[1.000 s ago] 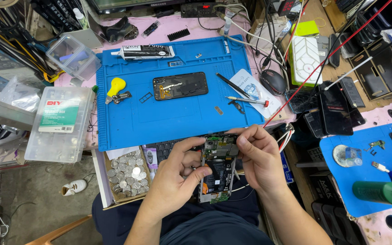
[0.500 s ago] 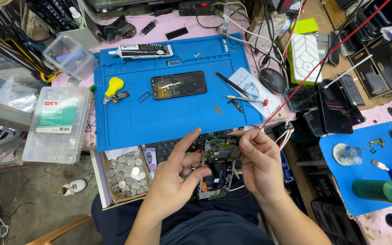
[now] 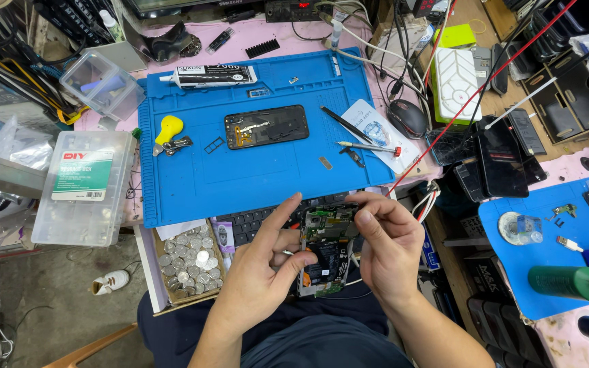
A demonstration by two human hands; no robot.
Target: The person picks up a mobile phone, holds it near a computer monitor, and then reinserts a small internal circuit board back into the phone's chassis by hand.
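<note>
Both my left hand [image 3: 267, 269] and right hand [image 3: 386, 249] grasp the opened black phone body with green circuit board [image 3: 325, 249] below the blue silicone mat [image 3: 240, 177]; pinching, seemingly on a connector, could tear it.

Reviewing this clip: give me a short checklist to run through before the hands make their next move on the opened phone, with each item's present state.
1. Opened phone supported by both hands: ok, left hand holds its left edge, right hand its top right.
2. Phone held over the work surface: not ok, it hangs over the lap, in front of the blue mat.
3. Tweezers within reach: ok, lying on the mat's right side.
4. Other phone part out of the way: ok, flat at mid-mat.
5. Loose screws accounted for: cannot tell, too small.
6. What the right fingertips pinch: cannot tell, hidden.
</note>
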